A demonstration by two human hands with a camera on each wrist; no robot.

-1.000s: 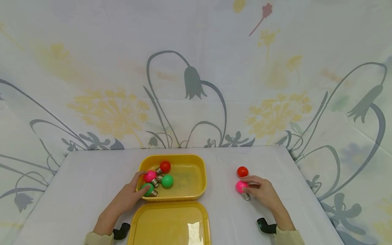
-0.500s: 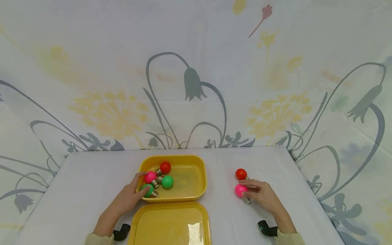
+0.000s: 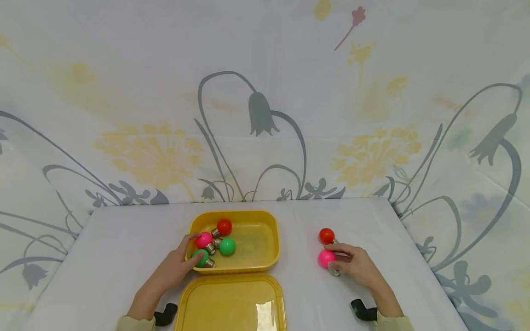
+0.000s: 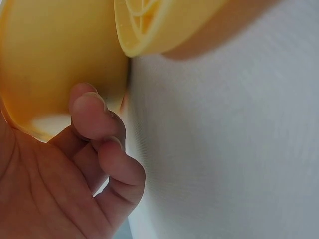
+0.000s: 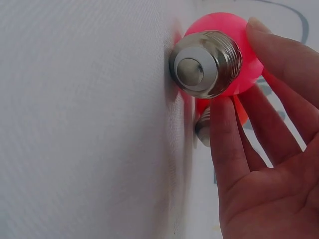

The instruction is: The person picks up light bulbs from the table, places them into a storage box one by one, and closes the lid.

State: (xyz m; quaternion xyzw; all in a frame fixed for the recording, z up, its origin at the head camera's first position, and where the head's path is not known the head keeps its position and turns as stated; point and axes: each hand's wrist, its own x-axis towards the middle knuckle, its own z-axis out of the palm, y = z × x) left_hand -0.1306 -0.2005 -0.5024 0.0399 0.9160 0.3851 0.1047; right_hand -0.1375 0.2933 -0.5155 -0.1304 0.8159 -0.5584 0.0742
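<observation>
My left hand (image 3: 174, 268) grips the left side of a yellow box (image 3: 258, 263), its thumb over the rim near a green light bulb (image 3: 201, 259). In the left wrist view its lower fingers curl beside the box's outer wall (image 4: 60, 64). A pink bulb (image 3: 204, 240), a red bulb (image 3: 224, 226) and a second green bulb (image 3: 227, 247) lie inside. On the table to the right, my right hand (image 3: 358, 266) holds another pink bulb (image 3: 326, 259) between thumb and fingers; its metal screw base (image 5: 207, 64) shows in the right wrist view. Another red bulb (image 3: 326, 236) lies just behind it.
A yellow lid (image 3: 232, 303) lies on the white table (image 3: 302, 294) in front of the box. Black curved pieces (image 3: 364, 310) sit by both wrists. A flower-printed cloth (image 3: 265, 151) rises at the back edge and sides.
The right hand and its pink bulb have shifted slightly toward the front. The red bulb behind has turned a little, so its base now shows. The left hand stays on the box.
</observation>
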